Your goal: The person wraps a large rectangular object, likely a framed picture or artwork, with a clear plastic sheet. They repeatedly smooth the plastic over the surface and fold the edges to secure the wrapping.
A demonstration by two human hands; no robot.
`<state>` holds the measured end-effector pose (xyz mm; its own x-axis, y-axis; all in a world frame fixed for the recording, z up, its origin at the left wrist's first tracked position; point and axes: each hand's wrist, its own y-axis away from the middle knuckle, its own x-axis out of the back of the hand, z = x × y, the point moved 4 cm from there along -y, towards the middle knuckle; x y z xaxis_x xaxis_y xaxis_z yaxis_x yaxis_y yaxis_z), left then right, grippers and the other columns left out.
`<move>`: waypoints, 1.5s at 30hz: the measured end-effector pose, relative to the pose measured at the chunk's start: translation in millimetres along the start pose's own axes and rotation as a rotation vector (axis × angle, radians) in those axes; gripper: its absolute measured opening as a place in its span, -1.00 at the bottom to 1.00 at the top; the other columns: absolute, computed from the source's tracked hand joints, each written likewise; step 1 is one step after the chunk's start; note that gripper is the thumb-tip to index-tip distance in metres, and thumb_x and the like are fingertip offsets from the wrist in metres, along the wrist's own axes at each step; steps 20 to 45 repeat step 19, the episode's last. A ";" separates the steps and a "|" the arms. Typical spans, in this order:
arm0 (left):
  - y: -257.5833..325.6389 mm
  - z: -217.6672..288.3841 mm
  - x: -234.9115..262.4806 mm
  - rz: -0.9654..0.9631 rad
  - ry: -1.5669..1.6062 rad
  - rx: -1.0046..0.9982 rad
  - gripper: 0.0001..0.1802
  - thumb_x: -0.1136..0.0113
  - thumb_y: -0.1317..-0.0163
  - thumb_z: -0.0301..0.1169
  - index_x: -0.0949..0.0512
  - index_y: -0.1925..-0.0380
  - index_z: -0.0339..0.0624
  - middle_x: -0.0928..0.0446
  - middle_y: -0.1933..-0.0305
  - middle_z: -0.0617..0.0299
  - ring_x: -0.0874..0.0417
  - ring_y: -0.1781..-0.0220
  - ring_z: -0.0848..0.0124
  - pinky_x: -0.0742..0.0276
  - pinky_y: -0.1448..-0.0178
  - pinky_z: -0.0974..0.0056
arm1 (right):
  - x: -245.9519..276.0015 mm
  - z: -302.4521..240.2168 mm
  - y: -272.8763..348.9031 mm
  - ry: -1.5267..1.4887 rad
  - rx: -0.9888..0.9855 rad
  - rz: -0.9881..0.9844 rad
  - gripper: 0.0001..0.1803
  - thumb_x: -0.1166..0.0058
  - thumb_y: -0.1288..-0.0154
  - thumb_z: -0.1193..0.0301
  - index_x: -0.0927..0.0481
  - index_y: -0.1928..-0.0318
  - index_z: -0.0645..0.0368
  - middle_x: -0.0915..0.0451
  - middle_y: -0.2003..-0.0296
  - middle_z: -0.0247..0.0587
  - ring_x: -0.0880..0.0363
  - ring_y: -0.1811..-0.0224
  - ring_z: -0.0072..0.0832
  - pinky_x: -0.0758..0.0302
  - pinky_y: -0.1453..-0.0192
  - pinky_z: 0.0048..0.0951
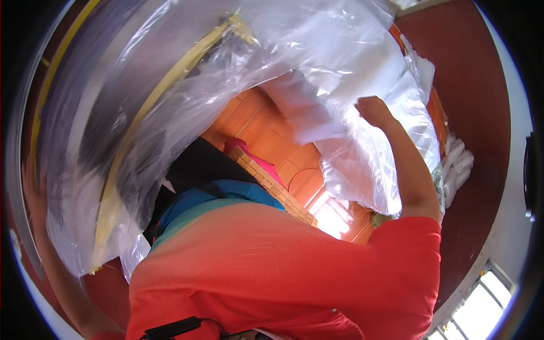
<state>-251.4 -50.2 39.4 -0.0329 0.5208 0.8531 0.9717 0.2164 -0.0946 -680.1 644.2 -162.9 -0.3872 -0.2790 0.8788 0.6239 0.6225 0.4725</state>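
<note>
A large sheet of clear plastic [340, 45] spreads over the far side and drapes down on the right. My right hand [374, 110] is closed in a fist on it, with the fingertips hidden. At the left stands a bulky bundle wrapped in clear plastic [73, 192], with yellow strips [153, 96] running along it. Against the bundle's outer left side rests my left hand [35, 195], its fingers stretched out and somewhat blurred. What lies inside the wrapping shows only as pale and dark shapes.
Orange floor tiles [255, 122] show between the plastic and my body. A row of tan blocks or edging [272, 184] and a pink item [266, 167] lie by my legs. Crumpled white plastic [455, 164] sits near the dark red wall [476, 102]. A barred window [481, 306] is at lower right.
</note>
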 end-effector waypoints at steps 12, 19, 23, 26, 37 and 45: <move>-94.3 310.6 174.2 -0.471 2.060 -0.625 -0.63 -0.13 0.01 -0.25 -0.40 0.27 -0.29 -0.46 0.38 0.16 -0.46 0.40 0.38 -0.38 0.26 0.28 | 356.5 -340.9 15.0 -0.286 0.623 0.894 -0.79 0.16 -0.22 0.36 -0.48 0.25 0.18 -0.38 0.52 -0.50 -0.14 0.60 -0.79 -0.16 0.55 -0.75; 132.6 133.5 61.1 -0.256 1.453 0.122 -0.53 -0.14 0.03 -0.11 -0.42 0.11 -0.06 -0.31 0.08 0.08 -0.20 -0.02 0.26 -0.12 -0.10 0.24 | 368.2 -306.2 -118.1 -0.410 0.499 0.695 -0.74 0.16 -0.22 0.25 -0.54 0.28 0.10 -0.36 0.60 -0.47 -0.17 0.59 -0.75 -0.20 0.49 -0.70; 132.6 133.5 61.1 -0.256 1.453 0.122 -0.53 -0.14 0.03 -0.11 -0.42 0.11 -0.06 -0.31 0.08 0.08 -0.20 -0.02 0.26 -0.12 -0.10 0.24 | 368.2 -306.2 -118.1 -0.410 0.499 0.695 -0.74 0.16 -0.22 0.25 -0.54 0.28 0.10 -0.36 0.60 -0.47 -0.17 0.59 -0.75 -0.20 0.49 -0.70; 132.6 133.5 61.1 -0.256 1.453 0.122 -0.53 -0.14 0.03 -0.11 -0.42 0.11 -0.06 -0.31 0.08 0.08 -0.20 -0.02 0.26 -0.12 -0.10 0.24 | 368.2 -306.2 -118.1 -0.410 0.499 0.695 -0.74 0.16 -0.22 0.25 -0.54 0.28 0.10 -0.36 0.60 -0.47 -0.17 0.59 -0.75 -0.20 0.49 -0.70; 132.6 133.5 61.1 -0.256 1.453 0.122 -0.53 -0.14 0.03 -0.11 -0.42 0.11 -0.06 -0.31 0.08 0.08 -0.20 -0.02 0.26 -0.12 -0.10 0.24 | 368.2 -306.2 -118.1 -0.410 0.499 0.695 -0.74 0.16 -0.22 0.25 -0.54 0.28 0.10 -0.36 0.60 -0.47 -0.17 0.59 -0.75 -0.20 0.49 -0.70; 132.6 133.5 61.1 -0.256 1.453 0.122 -0.53 -0.14 0.03 -0.11 -0.42 0.11 -0.06 -0.31 0.08 0.08 -0.20 -0.02 0.26 -0.12 -0.10 0.24 | 368.2 -306.2 -118.1 -0.410 0.499 0.695 -0.74 0.16 -0.22 0.25 -0.54 0.28 0.10 -0.36 0.60 -0.47 -0.17 0.59 -0.75 -0.20 0.49 -0.70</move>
